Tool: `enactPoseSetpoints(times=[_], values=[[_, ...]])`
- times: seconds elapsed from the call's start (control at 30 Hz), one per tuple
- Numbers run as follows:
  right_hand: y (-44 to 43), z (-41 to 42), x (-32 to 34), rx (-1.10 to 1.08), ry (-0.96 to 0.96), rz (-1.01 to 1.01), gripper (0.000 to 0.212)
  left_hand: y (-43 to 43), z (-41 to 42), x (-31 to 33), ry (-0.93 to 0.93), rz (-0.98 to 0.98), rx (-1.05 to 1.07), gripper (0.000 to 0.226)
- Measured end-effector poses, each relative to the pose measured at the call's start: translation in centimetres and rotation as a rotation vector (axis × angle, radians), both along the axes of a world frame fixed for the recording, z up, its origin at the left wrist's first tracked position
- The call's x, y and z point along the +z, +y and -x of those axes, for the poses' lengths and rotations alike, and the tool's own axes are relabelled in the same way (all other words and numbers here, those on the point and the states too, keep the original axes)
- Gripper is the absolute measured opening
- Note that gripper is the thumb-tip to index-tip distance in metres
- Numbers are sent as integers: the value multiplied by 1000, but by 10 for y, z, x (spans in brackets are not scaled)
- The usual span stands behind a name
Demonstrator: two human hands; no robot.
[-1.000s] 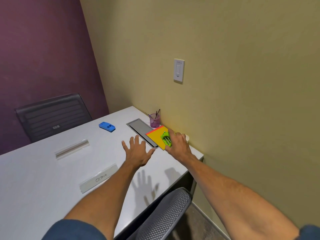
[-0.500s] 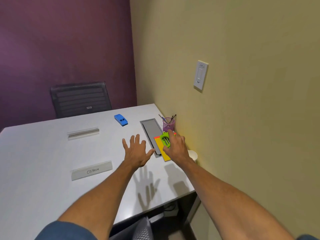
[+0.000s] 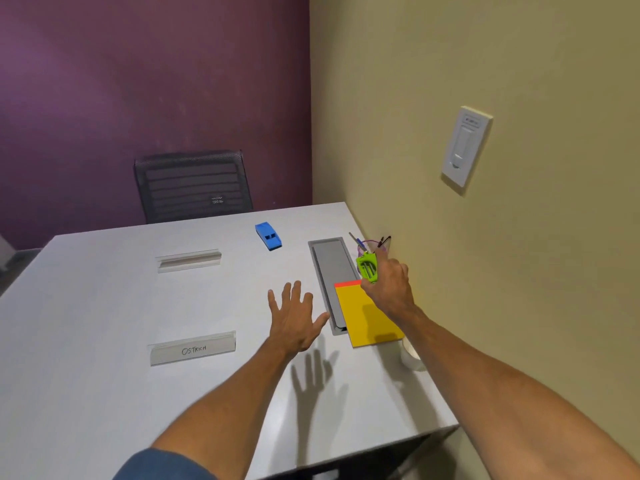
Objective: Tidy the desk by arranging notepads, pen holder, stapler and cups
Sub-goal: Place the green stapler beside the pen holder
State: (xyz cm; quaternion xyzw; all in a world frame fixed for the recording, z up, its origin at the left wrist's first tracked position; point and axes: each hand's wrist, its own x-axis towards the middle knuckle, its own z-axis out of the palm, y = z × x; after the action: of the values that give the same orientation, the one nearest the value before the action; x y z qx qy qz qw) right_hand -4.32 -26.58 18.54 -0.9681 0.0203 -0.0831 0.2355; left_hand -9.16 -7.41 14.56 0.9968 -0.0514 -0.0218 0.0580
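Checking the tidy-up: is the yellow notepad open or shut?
Shut: the yellow notepad lies flat on the desk, cover down, no pages showing.

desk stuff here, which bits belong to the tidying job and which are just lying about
Part of the job:
green stapler, held in the right hand
yellow notepad
purple pen holder
white cup

Just lying about:
blue object
name card reading OSTRICH
blank card holder
grey cable tray

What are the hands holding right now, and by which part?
The right hand grips the small bright-green plastic stapler by its right side, above the desk. The left hand is open and holds nothing.
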Motion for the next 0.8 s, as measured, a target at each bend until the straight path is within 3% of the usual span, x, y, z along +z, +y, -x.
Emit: enactPoseSetpoints(times=[0.2,0.37,0.53,0.8], values=[[-5,-73,-27,-26,19,-47,62,3,-57,-28,36,10,-4,66],[-10,-123,-44,-15,40,-51,68,6,-109,-52,57,18,9,70],[-19,-175,-69,-14,44,-27,68,0,-164,-85,55,25,16,101],[-22,-269,-83,-9,-9,-77,67,-3,-246,-138,144,65,106,84]])
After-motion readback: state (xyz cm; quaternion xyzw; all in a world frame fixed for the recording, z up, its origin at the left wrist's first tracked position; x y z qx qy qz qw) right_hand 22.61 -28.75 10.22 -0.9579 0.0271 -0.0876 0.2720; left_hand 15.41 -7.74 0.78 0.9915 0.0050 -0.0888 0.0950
